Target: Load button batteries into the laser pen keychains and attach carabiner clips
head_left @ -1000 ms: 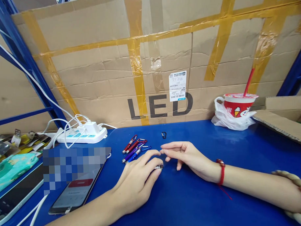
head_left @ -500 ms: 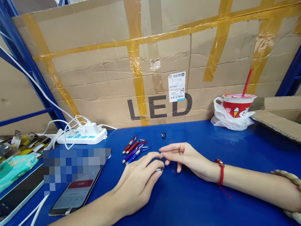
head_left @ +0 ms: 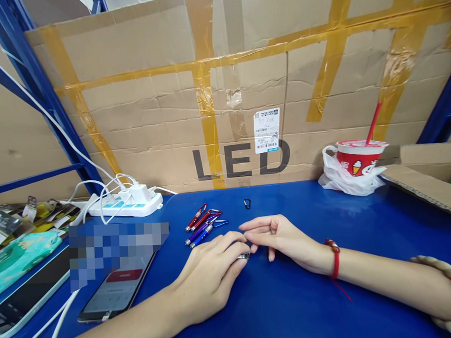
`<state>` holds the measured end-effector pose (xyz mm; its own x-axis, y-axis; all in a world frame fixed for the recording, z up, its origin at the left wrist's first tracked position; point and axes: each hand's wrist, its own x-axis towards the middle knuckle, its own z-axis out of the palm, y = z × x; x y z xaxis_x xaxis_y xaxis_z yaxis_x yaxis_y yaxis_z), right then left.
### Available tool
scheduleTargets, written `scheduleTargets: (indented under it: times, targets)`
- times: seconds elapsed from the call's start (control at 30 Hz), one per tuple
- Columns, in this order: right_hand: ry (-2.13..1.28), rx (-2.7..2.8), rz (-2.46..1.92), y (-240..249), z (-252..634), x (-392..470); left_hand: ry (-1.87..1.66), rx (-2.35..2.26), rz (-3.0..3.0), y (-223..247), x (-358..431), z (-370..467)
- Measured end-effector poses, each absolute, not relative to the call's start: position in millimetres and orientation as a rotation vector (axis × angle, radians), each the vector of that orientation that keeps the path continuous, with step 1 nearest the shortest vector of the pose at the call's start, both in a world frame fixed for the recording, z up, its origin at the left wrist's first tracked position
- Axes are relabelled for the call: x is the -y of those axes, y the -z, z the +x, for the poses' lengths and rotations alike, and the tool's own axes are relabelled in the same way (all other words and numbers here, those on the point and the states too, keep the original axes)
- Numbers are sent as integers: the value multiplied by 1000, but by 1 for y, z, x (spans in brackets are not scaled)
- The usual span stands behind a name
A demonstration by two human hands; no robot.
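My left hand point(head_left: 214, 270) is closed around a small silvery metal piece point(head_left: 244, 256), of which only an end shows between thumb and fingers. My right hand point(head_left: 281, 236) meets its fingertips from the right, thumb and forefinger pinched together; what they hold, if anything, is too small to make out. Just behind my left hand lie several small metal pens with clips, among them a red one point(head_left: 196, 218), a purple one point(head_left: 198, 234) and a blue one point(head_left: 202, 237). A black carabiner point(head_left: 247, 203) lies farther back on the blue table point(head_left: 289, 305).
On the left are a phone point(head_left: 117, 291), another dark-screened device point(head_left: 30, 286), a white power strip point(head_left: 126, 206) with cables, and a teal packet point(head_left: 25, 255). A red cup point(head_left: 358, 159) in a plastic bag stands back right, beside an open cardboard box point(head_left: 426, 184). Cardboard forms the back.
The whole view has shifted slightly, so everything sits a little farther right. Both hands keep nearly the same pose, fingertips together.
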<state>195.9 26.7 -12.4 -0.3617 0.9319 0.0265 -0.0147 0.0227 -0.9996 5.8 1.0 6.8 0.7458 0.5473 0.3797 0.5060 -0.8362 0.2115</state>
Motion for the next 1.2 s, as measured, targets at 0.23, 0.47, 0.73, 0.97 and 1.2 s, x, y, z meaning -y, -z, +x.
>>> scheduleTargets:
  times: [0.23,0.47,0.73,0.97,1.2]
  targets:
    - [-1463,1467,-972,13,196,-28,-692,-849,2832,-6,-1,5]
    - [-1463,1497,-936,14,196,-29,-653,-867,2834,-5,-2,5]
    - [-1434,1488,-922,14,196,-29,-637,-879,2806,-3,-3,4]
    - [-1418,1453,-931,15,196,-28,-688,-970,2787,-1,-4,4]
    - [-1413,1460,-938,13,195,-28,-706,-931,2755,0,-6,4]
